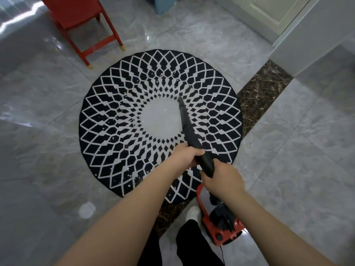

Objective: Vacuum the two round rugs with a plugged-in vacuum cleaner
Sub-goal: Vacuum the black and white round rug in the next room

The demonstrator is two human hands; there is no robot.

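As both hands (203, 166) gripped the vacuum nozzle (189, 129), its tip pointed away onto the round rug's (107, 131) pale centre.

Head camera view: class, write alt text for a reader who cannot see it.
Both hands, left hand and right hand, grip a black vacuum nozzle whose tip points at the pale centre of a round black-and-white rug. A red vacuum cleaner sits by the person's feet; a red chair stands beyond the rug.
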